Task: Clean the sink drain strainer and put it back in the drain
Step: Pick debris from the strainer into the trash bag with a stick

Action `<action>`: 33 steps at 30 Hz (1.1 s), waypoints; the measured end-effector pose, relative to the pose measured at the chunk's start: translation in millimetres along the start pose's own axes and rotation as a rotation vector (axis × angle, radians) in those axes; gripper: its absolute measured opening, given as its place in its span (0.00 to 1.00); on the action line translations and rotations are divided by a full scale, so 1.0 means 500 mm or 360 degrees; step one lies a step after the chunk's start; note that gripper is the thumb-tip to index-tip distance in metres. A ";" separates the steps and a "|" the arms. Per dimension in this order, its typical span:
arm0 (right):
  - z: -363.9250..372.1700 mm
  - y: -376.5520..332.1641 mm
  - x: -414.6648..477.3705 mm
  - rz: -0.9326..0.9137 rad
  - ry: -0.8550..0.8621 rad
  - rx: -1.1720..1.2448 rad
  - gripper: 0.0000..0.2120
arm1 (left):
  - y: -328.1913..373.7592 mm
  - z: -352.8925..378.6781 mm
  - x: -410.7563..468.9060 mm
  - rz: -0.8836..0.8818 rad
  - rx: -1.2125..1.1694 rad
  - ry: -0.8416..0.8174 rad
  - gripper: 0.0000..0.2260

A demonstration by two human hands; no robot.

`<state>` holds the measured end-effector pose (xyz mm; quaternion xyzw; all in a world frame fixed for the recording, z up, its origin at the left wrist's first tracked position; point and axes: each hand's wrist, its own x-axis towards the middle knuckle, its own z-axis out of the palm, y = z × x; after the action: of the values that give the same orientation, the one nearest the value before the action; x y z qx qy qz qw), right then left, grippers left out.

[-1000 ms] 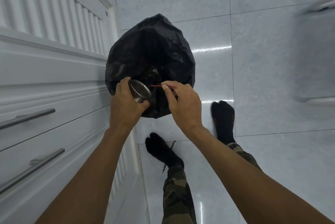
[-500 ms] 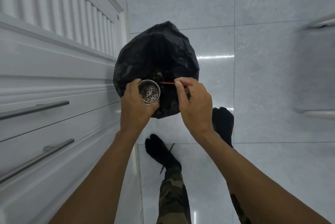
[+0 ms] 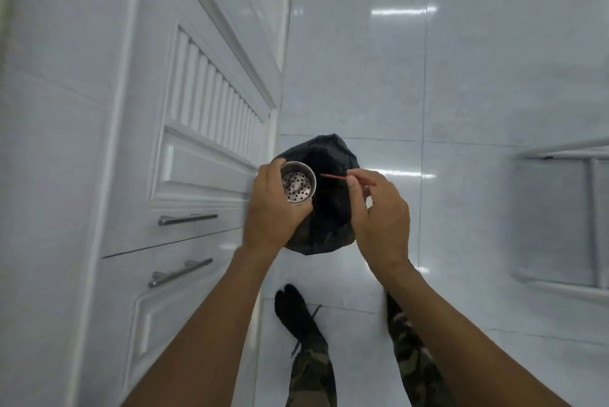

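My left hand grips a round metal sink drain strainer, its open side and perforated bottom turned up toward me. The strainer's inside looks mostly free of debris. My right hand pinches a thin red stick between thumb and forefinger, its tip pointing left and a short gap away from the strainer's rim. Both hands hover over a black rubbish bag standing on the floor below.
White cabinet fronts with a slatted panel and two drawers with metal bar handles run along the left. The floor is glossy white tile. A white metal frame stands at the right. My feet in black socks are below.
The view has pulled back and upward from the bag. The strainer turned from tilted sideways to facing me, and the stick's tip has come away from it.
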<state>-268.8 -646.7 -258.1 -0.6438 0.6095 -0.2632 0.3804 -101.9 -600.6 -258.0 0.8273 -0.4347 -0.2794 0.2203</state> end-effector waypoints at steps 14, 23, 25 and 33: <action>-0.330 -0.667 0.105 -0.0582 0.0265 0.0380 0.14 | 0.486 -0.616 -0.034 0.0429 0.0032 0.0639 0.39; -0.178 -0.891 -0.052 -0.0907 -0.0233 0.0438 0.11 | 0.251 -0.874 -0.200 -0.0117 -0.0006 0.0961 0.36; -0.121 -0.901 -0.091 -0.0954 -0.0369 0.0375 0.10 | 0.140 -0.892 -0.248 -0.0365 0.0014 0.0956 0.37; 0.107 -0.883 -0.175 -0.1128 -0.0726 -0.0065 0.14 | -0.195 -0.827 -0.322 -0.1134 0.0055 0.0345 0.38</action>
<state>21.8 -565.7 80.3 -0.8628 0.2555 -0.2165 0.3786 151.5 -363.4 34.9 0.9551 -0.0981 -0.2419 0.1401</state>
